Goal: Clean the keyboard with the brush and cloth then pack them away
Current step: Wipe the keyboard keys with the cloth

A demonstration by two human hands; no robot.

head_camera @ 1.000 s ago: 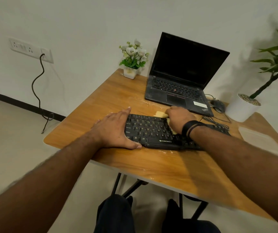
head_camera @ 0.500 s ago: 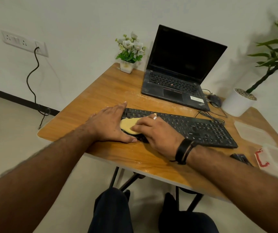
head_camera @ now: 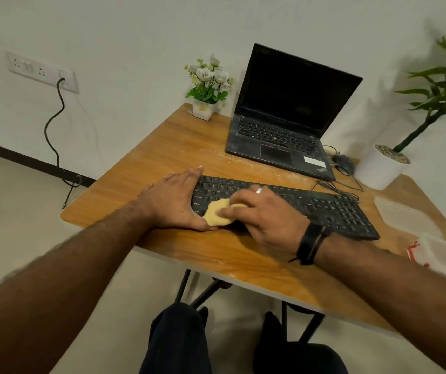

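A black keyboard lies across the wooden table. My right hand presses a yellow cloth onto the keyboard's near left corner, fingers closed over it. My left hand lies flat against the keyboard's left end, palm down, thumb along the front edge beside the cloth. No brush is in view.
An open black laptop stands behind the keyboard, a mouse and cables to its right. A small flower pot sits at the back, a white plant pot at the right. Clear plastic lid and container rest at the right edge.
My right hand has swept the cloth from the keyboard's upper middle to its near left corner. The left hand has stayed at the left end. The camera view shifted slightly.
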